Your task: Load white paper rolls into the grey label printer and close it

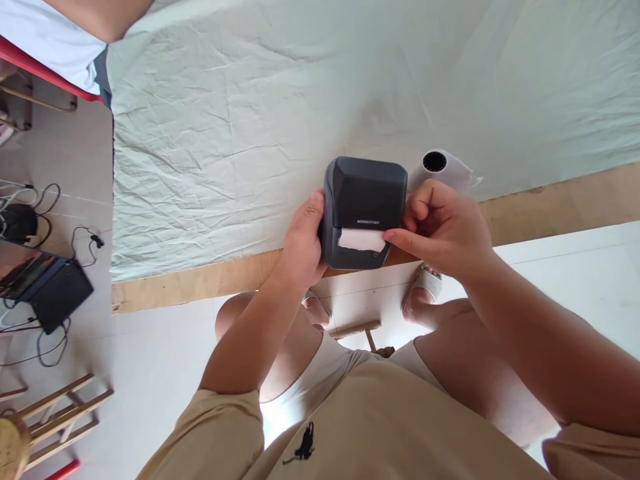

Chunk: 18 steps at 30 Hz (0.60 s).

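Note:
A dark grey label printer (370,193) is held up at the near edge of the cloth-covered table. My left hand (304,240) wraps round its left side, closed on it. From the slot in its front sticks a short white paper strip (360,240) with an uneven lower edge. My right hand (445,223) is at the printer's right side, its thumb tip touching the strip's right end and its other fingers curled. Just behind that hand lies a white cylinder (457,175) with a dark round end, partly hidden by the hand.
A wrinkled pale green cloth (225,133) covers the table, with a bare wooden edge (200,285) along the front. Another person's arm (107,13) reaches in at the upper left. On the floor at left are a black box (63,293), cables and a wooden stool (65,420).

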{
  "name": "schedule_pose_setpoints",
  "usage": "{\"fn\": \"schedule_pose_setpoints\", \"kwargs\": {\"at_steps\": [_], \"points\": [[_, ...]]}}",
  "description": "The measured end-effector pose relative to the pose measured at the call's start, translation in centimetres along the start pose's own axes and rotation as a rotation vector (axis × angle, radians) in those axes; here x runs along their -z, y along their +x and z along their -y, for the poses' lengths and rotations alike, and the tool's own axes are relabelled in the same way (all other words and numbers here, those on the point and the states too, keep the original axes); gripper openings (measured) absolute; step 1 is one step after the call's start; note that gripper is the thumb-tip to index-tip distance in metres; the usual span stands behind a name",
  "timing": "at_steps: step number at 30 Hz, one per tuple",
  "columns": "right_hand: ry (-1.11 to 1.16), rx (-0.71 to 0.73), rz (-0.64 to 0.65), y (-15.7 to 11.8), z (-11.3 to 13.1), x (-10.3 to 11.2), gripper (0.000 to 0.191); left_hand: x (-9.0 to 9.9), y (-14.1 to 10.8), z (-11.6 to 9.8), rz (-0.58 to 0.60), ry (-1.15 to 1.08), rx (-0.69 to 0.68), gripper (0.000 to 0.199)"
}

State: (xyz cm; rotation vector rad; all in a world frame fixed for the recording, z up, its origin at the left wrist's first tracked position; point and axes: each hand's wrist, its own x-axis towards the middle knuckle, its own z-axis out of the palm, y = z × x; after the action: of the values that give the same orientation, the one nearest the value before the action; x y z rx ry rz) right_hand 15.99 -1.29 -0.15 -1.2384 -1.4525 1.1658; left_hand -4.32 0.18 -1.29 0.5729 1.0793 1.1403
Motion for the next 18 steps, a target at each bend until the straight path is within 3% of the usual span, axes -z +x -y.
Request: {"fn": "schedule_pose_setpoints", "kwargs": {"at_steps": [5,9,11,15,18], "points": [[0.069,0.214,-0.231,-0.1,1.1,-0.8,0.047,-0.2,0.1,-0.2,0.060,0.030,0.037,0.044],[-0.028,0.380,-0.415,0.2,2.4,-1.2,0.036,0.0,0.1,0.1,0.068,0.040,0.019,0.043],[-0.192,0.352,-0.387,0.5,2.7,-1.2,0.027,0.1,0.1,0.2,0.068,0.051,0.034,0.045],[-0.690,0.286,-0.208,1.5,3.1,-1.0,0.007,0.0,-0.4,0.0,0.110,0.074,0.073,0.051],[-0.909,0.197,-0.038,2.3,3.5,-1.0,0.012,0.0,-0.7,-0.2,0.124,0.075,0.083,0.050]]}}
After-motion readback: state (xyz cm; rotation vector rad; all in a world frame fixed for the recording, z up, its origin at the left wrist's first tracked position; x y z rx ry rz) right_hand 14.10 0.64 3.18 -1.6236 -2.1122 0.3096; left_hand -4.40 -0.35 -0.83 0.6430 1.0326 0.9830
